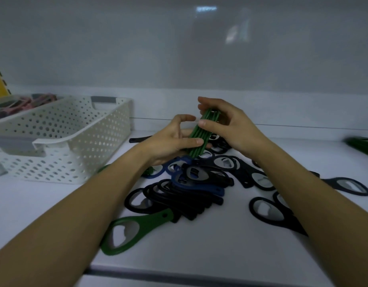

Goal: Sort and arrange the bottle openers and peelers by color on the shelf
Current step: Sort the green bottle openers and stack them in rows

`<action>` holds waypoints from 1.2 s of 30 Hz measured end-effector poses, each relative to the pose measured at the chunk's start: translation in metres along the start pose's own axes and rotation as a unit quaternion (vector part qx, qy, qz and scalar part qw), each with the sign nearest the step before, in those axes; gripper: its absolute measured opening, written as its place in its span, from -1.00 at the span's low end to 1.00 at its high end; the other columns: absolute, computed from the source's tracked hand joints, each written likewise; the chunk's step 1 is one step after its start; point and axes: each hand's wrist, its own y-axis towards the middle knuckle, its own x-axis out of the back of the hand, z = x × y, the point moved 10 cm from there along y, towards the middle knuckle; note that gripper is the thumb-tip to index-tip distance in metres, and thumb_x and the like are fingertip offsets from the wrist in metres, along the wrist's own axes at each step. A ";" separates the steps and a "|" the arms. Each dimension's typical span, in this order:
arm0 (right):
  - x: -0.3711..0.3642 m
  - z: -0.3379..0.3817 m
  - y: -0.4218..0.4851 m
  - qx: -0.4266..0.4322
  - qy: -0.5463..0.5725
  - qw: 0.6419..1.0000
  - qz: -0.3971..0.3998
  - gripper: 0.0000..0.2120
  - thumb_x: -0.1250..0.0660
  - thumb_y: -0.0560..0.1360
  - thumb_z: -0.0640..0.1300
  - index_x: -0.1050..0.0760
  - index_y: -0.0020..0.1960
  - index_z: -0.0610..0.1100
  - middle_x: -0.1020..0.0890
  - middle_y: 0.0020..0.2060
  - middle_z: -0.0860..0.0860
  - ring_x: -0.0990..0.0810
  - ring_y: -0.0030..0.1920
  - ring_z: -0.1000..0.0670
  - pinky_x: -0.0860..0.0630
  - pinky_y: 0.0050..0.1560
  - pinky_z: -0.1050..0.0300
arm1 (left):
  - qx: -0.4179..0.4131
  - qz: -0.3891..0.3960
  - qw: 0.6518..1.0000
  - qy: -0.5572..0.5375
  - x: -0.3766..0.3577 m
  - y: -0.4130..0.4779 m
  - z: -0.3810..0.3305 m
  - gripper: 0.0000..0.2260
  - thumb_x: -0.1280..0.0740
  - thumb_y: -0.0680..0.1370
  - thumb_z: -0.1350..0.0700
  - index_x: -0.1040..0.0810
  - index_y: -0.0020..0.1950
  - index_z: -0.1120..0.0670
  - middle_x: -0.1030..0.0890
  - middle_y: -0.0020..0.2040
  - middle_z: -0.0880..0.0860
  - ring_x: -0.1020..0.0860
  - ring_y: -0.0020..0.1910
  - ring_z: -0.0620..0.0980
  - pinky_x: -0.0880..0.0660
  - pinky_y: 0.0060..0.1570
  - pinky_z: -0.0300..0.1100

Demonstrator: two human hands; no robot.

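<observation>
Both hands hold a stack of several green bottle openers on edge above the shelf. My left hand grips the stack's lower end; my right hand pinches its upper end. Beneath them lies a pile of black bottle openers mixed with blue ones. One green opener lies flat near the front edge. More black openers are scattered to the right.
A white perforated basket at the left holds pink and dark items at its back. Green items lie at the far right edge. The white shelf ends at a front lip; a glossy back wall rises behind.
</observation>
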 end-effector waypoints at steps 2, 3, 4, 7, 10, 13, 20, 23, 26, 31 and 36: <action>-0.007 0.003 -0.001 0.005 -0.014 1.000 0.019 -0.58 -0.37 0.46 -0.25 -0.39 0.27 0.01 -0.51 0.15 0.06 -0.51 0.11 0.25 -0.43 0.17 0.39 | 0.012 0.014 1.000 0.010 0.000 0.000 0.003 -0.40 -0.27 0.48 0.41 -0.14 0.44 0.06 -0.59 0.12 0.12 -0.61 0.08 0.06 -0.58 0.03 -0.08; -0.011 0.004 -0.001 0.007 -0.024 0.999 0.030 -0.57 -0.38 0.45 -0.25 -0.40 0.26 0.00 -0.52 0.15 0.03 -0.51 0.12 0.21 -0.43 0.18 0.36 | 0.013 0.025 0.999 0.016 0.000 0.000 0.004 -0.35 -0.28 0.47 0.43 -0.13 0.48 0.09 -0.58 0.17 0.12 -0.59 0.13 0.08 -0.56 0.07 -0.06; -0.015 0.006 -0.001 0.011 -0.036 0.998 0.040 -0.57 -0.39 0.44 -0.23 -0.41 0.26 0.01 -0.51 0.17 0.01 -0.51 0.15 0.16 -0.42 0.22 0.32 | 0.013 0.034 0.999 0.020 -0.001 0.000 0.004 -0.30 -0.28 0.45 0.45 -0.11 0.50 0.09 -0.57 0.19 0.13 -0.57 0.16 0.08 -0.55 0.10 -0.06; -0.022 0.006 -0.001 0.021 -0.069 0.996 0.051 -0.56 -0.40 0.43 -0.18 -0.40 0.25 0.08 -0.47 0.26 0.04 -0.45 0.25 0.12 -0.38 0.31 0.20 | 0.005 0.050 0.998 0.027 -0.005 -0.002 0.001 -0.20 -0.29 0.43 0.48 -0.04 0.53 -0.02 -0.56 0.21 0.12 -0.57 0.16 0.08 -0.55 0.10 -0.07; -0.024 0.003 -0.001 0.022 -0.072 0.996 0.051 -0.58 -0.41 0.43 -0.16 -0.40 0.21 0.15 -0.44 0.26 0.13 -0.40 0.30 0.15 -0.33 0.36 0.17 | -0.026 0.042 0.997 0.062 -0.009 -0.004 -0.006 -0.14 -0.31 0.44 0.45 0.05 0.52 -0.11 -0.56 0.16 -0.01 -0.62 0.04 -0.07 -0.56 -0.01 -0.22; -0.026 0.002 -0.002 0.025 -0.095 0.994 0.045 -0.57 -0.36 0.48 -0.08 -0.35 0.30 0.15 -0.37 0.31 0.20 -0.28 0.35 0.23 -0.21 0.32 0.46 | -0.054 0.023 0.995 0.085 -0.009 -0.003 -0.010 -0.09 -0.31 0.45 0.45 0.15 0.52 -0.15 -0.42 0.19 -0.26 -0.60 0.02 -0.21 -0.53 -0.02 -0.32; 0.006 -0.018 0.000 -0.040 -0.014 0.993 -0.108 -0.63 -0.19 0.58 -0.05 -0.31 0.37 -0.01 -0.42 0.31 0.02 -0.37 0.25 0.15 -0.32 0.11 0.43 | -0.120 -0.055 0.989 0.074 0.012 -0.002 -0.018 -0.35 -0.37 0.46 0.32 -0.25 0.39 -0.20 -0.56 0.06 0.15 -0.58 0.09 0.18 -0.59 -0.01 -0.05; 0.014 -0.031 -0.002 -0.063 -0.029 0.988 -0.138 -0.69 -0.19 0.58 -0.09 -0.37 0.31 -0.07 -0.49 0.17 0.01 -0.45 0.16 0.11 -0.36 -0.16 0.62 | -0.145 -0.078 0.979 0.123 0.018 -0.002 -0.021 -0.49 -0.43 0.43 0.29 -0.40 0.21 -0.19 -0.47 0.15 0.01 -0.45 0.27 0.12 -0.55 0.11 -0.06; 0.018 -0.038 -0.003 -0.087 -0.047 0.984 -0.147 -0.71 -0.19 0.58 -0.08 -0.39 0.28 -0.07 -0.52 0.11 -0.02 -0.52 0.08 0.06 -0.39 -0.15 0.59 | -0.140 -0.087 0.980 0.114 0.020 0.000 -0.019 -0.54 -0.44 0.42 0.25 -0.43 0.17 -0.18 -0.49 0.16 0.03 -0.43 0.30 0.06 -0.57 0.07 -0.08; -0.012 -0.052 -0.006 -0.168 0.033 0.985 -0.032 -0.80 -0.32 0.50 -0.05 -0.42 0.09 -0.06 -0.62 0.02 -0.13 -0.63 0.02 -0.07 -0.54 0.15 -0.01 | -0.149 -0.132 0.979 0.038 0.034 -0.003 -0.025 -0.51 -0.38 0.47 0.24 -0.37 0.28 -0.20 -0.49 0.13 0.16 -0.53 0.16 0.10 -0.59 -0.03 -0.10; -0.033 -0.046 -0.006 -0.168 0.156 0.973 0.000 -0.85 -0.33 0.48 -0.29 -0.35 -0.14 -0.16 -0.62 -0.15 -0.10 -0.67 -0.25 0.05 -0.62 -0.14 0.21 | -0.158 -0.142 0.975 -0.067 0.038 -0.006 -0.029 -0.56 -0.30 0.51 0.34 -0.40 0.25 -0.10 -0.49 -0.03 0.14 -0.63 -0.07 0.04 -0.59 -0.02 -0.09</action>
